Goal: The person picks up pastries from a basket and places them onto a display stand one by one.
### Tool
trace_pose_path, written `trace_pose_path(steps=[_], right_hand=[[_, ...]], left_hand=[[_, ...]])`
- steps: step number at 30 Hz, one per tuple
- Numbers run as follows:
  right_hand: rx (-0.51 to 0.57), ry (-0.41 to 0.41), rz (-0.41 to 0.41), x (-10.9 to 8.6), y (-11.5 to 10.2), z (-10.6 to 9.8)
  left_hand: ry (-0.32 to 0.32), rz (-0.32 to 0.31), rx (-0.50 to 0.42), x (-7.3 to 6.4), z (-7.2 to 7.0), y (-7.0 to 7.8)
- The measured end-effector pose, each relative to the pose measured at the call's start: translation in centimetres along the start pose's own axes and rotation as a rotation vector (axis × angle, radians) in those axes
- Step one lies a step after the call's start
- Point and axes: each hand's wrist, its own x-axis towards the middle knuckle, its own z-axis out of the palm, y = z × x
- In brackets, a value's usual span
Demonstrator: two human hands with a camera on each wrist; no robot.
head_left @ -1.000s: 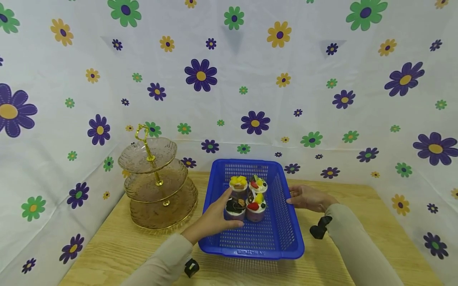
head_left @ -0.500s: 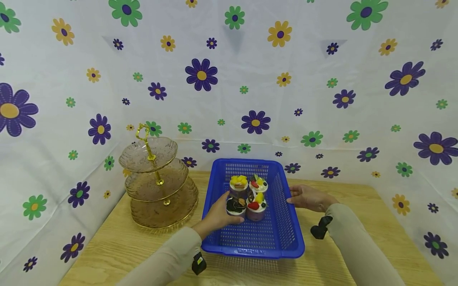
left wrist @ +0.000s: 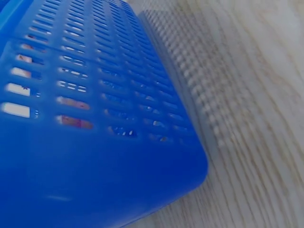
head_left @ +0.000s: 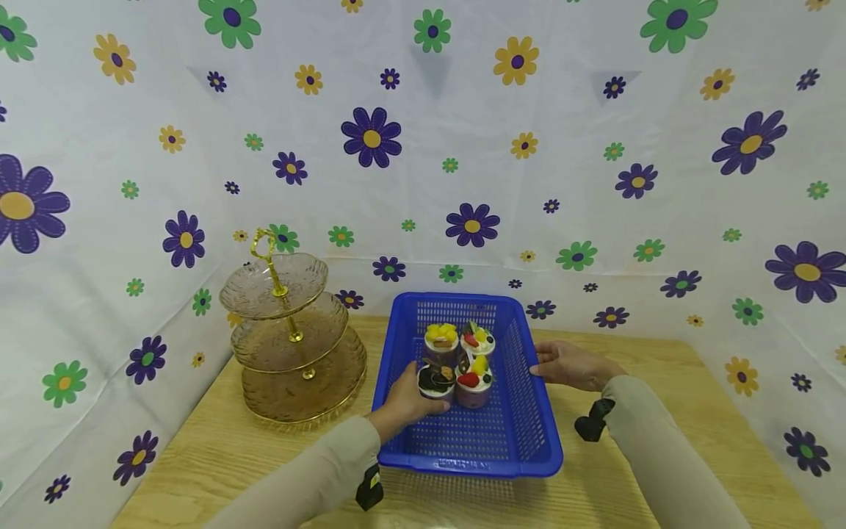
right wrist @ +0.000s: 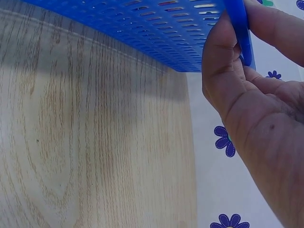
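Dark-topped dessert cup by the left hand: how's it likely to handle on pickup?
Dark-topped dessert cup: likely stiff-walled, since its side looks smooth and unbulged beside the thumb. Topping is probably the delicate part; it mounds at the rim. Might nudge the strawberry-topped cup, which sits right next to it in the blue basket.

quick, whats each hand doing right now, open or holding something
Left hand: closed, holding the dark-topped dessert cup.
Right hand: closed, pinching the blue perforated basket by its right rim.

left hand (head_left: 401, 400): holds dark-topped cup (head_left: 435, 380) | right hand (head_left: 573, 366): grips blue basket (head_left: 463, 465) at side rim
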Motion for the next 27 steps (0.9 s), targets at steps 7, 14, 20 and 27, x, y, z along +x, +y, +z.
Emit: trace_pose_path(steps=[7, 14, 20, 27], right_hand=[[-0.024, 0.008, 0.002, -0.24, -0.16, 0.11], [-0.027, 0.009, 0.008, 0.03, -0.07, 0.1], [-0.025, -0.001, 0.004, 0.09, 0.07, -0.3], [-0.022, -0.02, -0.002, 0.29, 0.16, -0.18]], left_hand=[[-0.018, -0.049, 0.007, -0.27, 0.24, 0.35], [0.009, -0.009, 0.033, -0.28, 0.19, 0.1], [0.034, 0.026, 0.071, -0.02, 0.38, 0.07], [0.028, -0.018, 0.037, -0.07, 0.46, -0.02]])
